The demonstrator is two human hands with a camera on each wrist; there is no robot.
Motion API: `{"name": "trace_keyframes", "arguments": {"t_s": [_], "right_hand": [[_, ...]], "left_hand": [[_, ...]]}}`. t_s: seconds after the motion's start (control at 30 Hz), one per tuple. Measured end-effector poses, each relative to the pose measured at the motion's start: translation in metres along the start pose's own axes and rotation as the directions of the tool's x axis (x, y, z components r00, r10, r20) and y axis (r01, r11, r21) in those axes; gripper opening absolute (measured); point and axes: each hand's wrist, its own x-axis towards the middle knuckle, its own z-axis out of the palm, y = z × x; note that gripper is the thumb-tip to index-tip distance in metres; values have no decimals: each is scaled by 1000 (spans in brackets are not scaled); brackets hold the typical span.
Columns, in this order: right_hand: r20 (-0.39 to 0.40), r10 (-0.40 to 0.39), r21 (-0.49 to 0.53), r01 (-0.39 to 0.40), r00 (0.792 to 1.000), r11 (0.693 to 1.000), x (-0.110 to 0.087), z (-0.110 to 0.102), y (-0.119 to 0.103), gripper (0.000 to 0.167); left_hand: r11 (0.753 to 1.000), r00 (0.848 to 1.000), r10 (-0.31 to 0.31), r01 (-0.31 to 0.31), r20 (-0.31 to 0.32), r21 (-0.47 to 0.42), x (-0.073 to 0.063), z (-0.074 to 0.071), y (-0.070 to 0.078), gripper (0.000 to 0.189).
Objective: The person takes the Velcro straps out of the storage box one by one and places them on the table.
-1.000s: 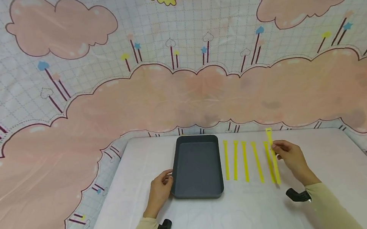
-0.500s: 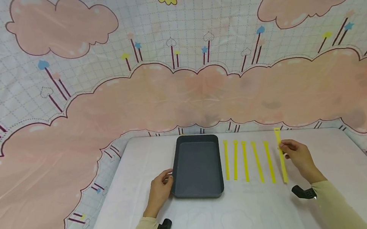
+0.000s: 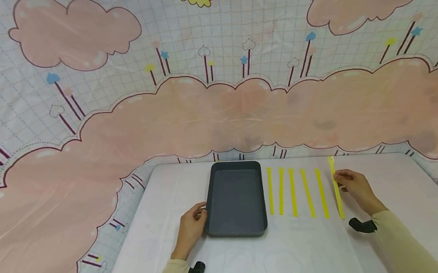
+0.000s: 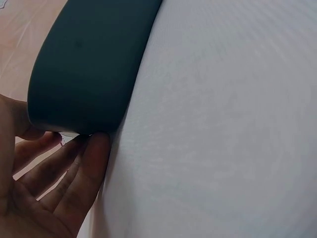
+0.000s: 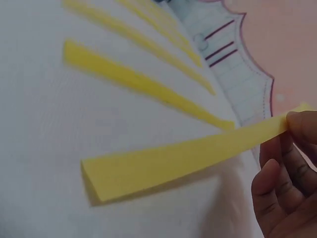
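My right hand [image 3: 358, 190] pinches a yellow strip [image 3: 337, 195], thumb and fingertips near its far end. In the right wrist view the held yellow strip [image 5: 163, 166] slopes toward the table and casts a shadow there. Several more yellow strips lie spaced in a row to its left, the nearest being a yellow strip [image 3: 322, 194]; each has a slightly wider far end. A dark grey rectangular tray [image 3: 237, 234] stands left of the row. My left hand [image 3: 190, 228] touches the tray's left side, its relaxed fingertips against the outer wall [image 4: 81, 94].
All of this lies on a white table [image 3: 235, 271]. Behind it hangs a printed cloth [image 3: 240, 111] with pink clouds. A black wrist camera [image 3: 363, 225] juts from the right sleeve, another black wrist camera [image 3: 196, 270] from the left.
My right hand has carried the yellow strip rightward, away from the nearest strip in the row, then lowered it slightly. The left hand and the tray have stayed put.
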Motion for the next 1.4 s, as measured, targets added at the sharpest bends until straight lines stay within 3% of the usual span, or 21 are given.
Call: {"name": "trace_keyframes", "arguments": {"t_s": [0.7, 1.2, 1.4], "right_hand": [[16, 113, -113, -110, 993, 987, 17, 4, 17, 40], [-4, 102, -93, -102, 995, 990, 13, 5, 17, 43], [-23, 82, -95, -84, 996, 992, 10, 5, 10, 44]], "left_hand": [[1000, 1000, -8, 8, 8, 0, -3, -2, -3, 29], [1000, 1000, 2, -2, 17, -2, 0, -1, -5, 28], [1000, 999, 4, -4, 41, 3, 10, -1, -8, 30]]}}
